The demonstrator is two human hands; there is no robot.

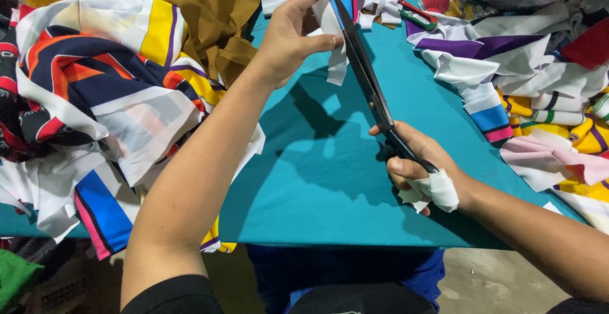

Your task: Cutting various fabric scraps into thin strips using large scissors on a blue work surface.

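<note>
A: Where is the strip being cut?

B: The white fabric strip [334,47], with a blue and pink end, hangs in the air above the teal counter [330,181], near its far edge. The left hand [288,35] has it pinched between thumb and fingers, the grip closed on the cloth just left of the blades.

A: Why hold it up like that?

B: I judge it keeps the cloth taut and clear of the counter, so the blades meet a stretched edge and not a slack fold.

A: And the scissors?

B: The long black scissors [368,79] point up and away from the person, blades nearly together along the strip's right side, touching it. The right hand [415,168] has its grip closed around the handles, low and toward the person. A white cloth wrap [438,190] sits around that hand's thumb, likely padding against the handle.

A: So the strip relative to each grip?

B: Inside the left grip; well above and beyond the right one, at the blades' upper half.

A: Around them?

B: A heap of printed fabric [95,79] lies left, brown cloth [212,9] behind it, and more striped scraps [533,92] right. 2 piles, 1 bare lane between.
</note>
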